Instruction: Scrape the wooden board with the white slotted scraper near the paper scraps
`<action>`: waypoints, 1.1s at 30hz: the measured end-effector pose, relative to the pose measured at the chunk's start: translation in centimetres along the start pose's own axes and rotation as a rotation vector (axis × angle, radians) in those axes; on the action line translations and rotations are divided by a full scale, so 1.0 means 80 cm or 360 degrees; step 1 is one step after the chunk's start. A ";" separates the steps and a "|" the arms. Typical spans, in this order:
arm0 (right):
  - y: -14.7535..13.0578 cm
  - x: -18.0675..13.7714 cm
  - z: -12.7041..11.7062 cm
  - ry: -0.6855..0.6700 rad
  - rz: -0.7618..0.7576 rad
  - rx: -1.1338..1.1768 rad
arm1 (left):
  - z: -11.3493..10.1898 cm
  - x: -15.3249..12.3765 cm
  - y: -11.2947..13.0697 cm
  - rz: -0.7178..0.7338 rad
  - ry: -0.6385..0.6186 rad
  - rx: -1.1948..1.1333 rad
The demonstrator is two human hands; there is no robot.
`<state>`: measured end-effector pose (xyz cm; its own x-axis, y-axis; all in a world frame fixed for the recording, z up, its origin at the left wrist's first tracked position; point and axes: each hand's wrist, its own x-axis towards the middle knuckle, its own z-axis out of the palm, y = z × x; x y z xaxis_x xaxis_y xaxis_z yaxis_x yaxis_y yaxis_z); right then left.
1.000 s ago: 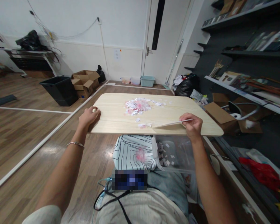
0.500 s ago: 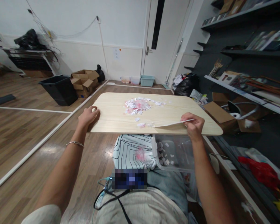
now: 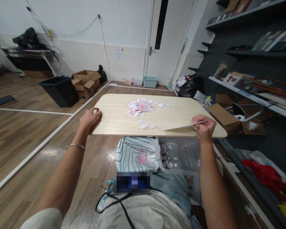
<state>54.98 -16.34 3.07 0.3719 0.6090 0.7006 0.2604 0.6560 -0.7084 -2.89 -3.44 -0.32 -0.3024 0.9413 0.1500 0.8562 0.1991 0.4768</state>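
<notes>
My left hand (image 3: pixel 90 118) is closed around the left edge of a pale wooden tabletop (image 3: pixel 114 122). Between the fingers and thumb of my right hand (image 3: pixel 203 128) is a thin white card (image 3: pixel 181 127), tilted, with its far end low at the wood near the front edge. A heap of small white and pinkish paper scraps (image 3: pixel 140 107) lies toward the back of the top. A few loose scraps (image 3: pixel 144 127) lie nearer to me, left of the card.
Below the front edge sit a patterned cushion (image 3: pixel 133 156) with a pink smudge and a clear plastic bin (image 3: pixel 186 156) with scraps inside. A black waste bin (image 3: pixel 59 92) and cardboard boxes (image 3: pixel 88 84) stand left. Dark shelving (image 3: pixel 243 73) and an open carton (image 3: pixel 221 114) are at right.
My right hand has moved right with the card, drawing its tip away from the loose scraps. My left hand has stayed at the left edge.
</notes>
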 end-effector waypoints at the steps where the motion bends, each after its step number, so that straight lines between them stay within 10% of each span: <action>1: 0.000 0.001 -0.002 0.0007 -0.0015 0.0023 | 0.000 0.000 0.000 0.0003 0.0006 -0.0005; 33: 0.007 0.005 -0.006 0.0032 0.0030 0.0128 | -0.006 -0.007 0.008 0.0000 0.0024 -0.0049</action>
<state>55.72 -15.96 2.92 0.3943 0.6129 0.6847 0.1808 0.6788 -0.7117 -2.39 -3.98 0.31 -0.3089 0.9370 0.1630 0.8430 0.1904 0.5031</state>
